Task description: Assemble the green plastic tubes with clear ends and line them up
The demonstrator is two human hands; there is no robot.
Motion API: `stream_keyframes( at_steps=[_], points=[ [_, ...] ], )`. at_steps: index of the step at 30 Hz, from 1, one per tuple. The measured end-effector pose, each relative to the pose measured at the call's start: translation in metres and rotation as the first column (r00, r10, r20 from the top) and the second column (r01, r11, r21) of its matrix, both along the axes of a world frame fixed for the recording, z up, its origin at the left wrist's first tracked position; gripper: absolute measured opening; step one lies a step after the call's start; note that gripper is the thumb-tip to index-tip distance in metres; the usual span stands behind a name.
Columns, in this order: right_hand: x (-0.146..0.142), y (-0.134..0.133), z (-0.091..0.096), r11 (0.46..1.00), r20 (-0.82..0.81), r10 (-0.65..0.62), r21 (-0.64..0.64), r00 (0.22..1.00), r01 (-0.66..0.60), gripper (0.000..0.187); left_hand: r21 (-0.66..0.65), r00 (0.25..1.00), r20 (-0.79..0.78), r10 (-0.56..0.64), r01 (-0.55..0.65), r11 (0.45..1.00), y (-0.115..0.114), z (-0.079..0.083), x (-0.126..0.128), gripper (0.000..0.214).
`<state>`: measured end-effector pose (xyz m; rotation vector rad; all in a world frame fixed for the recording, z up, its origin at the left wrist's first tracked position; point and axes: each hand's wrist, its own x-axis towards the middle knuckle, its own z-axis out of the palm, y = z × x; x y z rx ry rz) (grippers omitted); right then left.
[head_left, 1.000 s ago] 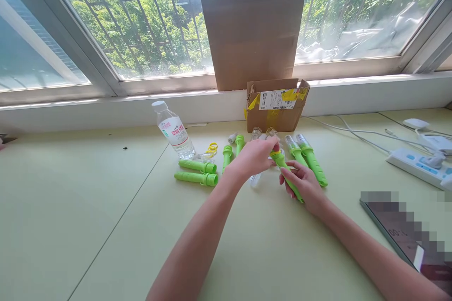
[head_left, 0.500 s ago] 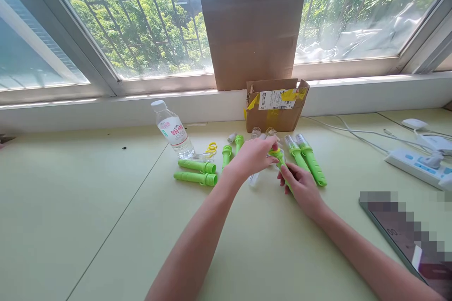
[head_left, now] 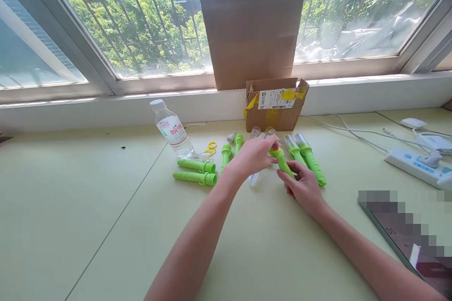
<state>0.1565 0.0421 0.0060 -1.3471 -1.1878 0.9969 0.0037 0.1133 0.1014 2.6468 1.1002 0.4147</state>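
A green plastic handle (head_left: 284, 165) with a yellow ring (head_left: 275, 152) round its upper end slants between my two hands. My right hand (head_left: 302, 182) is closed on its lower part, thumb along the near side. At the top, my left hand (head_left: 254, 153) pinches the ring end between thumb and fingers. Just right of them lie two green handles with clear ribbed covers (head_left: 310, 162). Behind and under my left hand are clear plastic covers (head_left: 253, 178), partly hidden. More green handles (head_left: 197, 178) with open threaded ends lie to the left.
Loose yellow rings (head_left: 211, 147) lie near a water bottle (head_left: 172, 129). A small white part (head_left: 231, 137) rests behind the handles. An open cardboard box (head_left: 275, 110) stands at the back. On the right are a power strip (head_left: 416, 164), cables and a phone (head_left: 384, 230).
My right hand has shifted slightly down along the green handle, showing more of it, and its grip has changed. My left hand stays at the ring end.
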Motion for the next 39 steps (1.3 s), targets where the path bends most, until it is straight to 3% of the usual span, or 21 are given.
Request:
stream_keyframes(
  at_steps=[9, 20, 24, 27, 31, 34, 39],
  points=[
    [0.0012, 0.001, -0.0023, 1.0, 0.015, 0.009, 0.015, 1.0, -0.009, 0.033, 0.04, 1.0, -0.006, -0.01, 0.011, 0.999, 0.0007, -0.0027, -0.0001, 0.017],
    [0.0025, 0.0008, 0.0001, 0.989, 0.056, 0.145, 0.029, 0.988, -0.147, 0.038, -0.015, 1.0, -0.027, -0.002, 0.001, 1.0, 0.0018, -0.0013, -0.0029, 0.021],
    [0.0033, -0.0002, 0.0032, 0.992, 0.018, 0.12, -0.036, 0.993, -0.119, 0.035, -0.031, 1.0, -0.006, -0.02, 0.02, 0.999, 0.0021, -0.002, -0.0023, 0.017],
    [0.0039, -0.0004, 0.0033, 0.994, -0.029, 0.083, -0.074, 0.996, -0.084, 0.045, -0.037, 1.0, 0.02, -0.02, 0.021, 0.999, 0.0017, -0.0016, -0.0014, 0.015],
    [0.0038, 0.0007, 0.0019, 0.998, -0.074, 0.036, -0.047, 0.997, -0.04, 0.041, -0.05, 0.999, 0.037, -0.019, 0.021, 0.999, 0.0006, -0.0003, -0.0011, 0.02],
    [0.0037, 0.0008, 0.0034, 0.996, -0.074, 0.09, -0.003, 0.993, -0.09, 0.034, -0.059, 0.999, 0.034, -0.037, 0.039, 0.998, 0.0009, 0.0005, -0.0027, 0.026],
    [0.0044, 0.0014, 0.004, 0.979, -0.07, 0.202, 0.003, 0.977, -0.202, 0.035, -0.081, 0.998, 0.048, -0.032, 0.035, 0.996, 0.0052, -0.001, -0.007, 0.016]
  ],
)
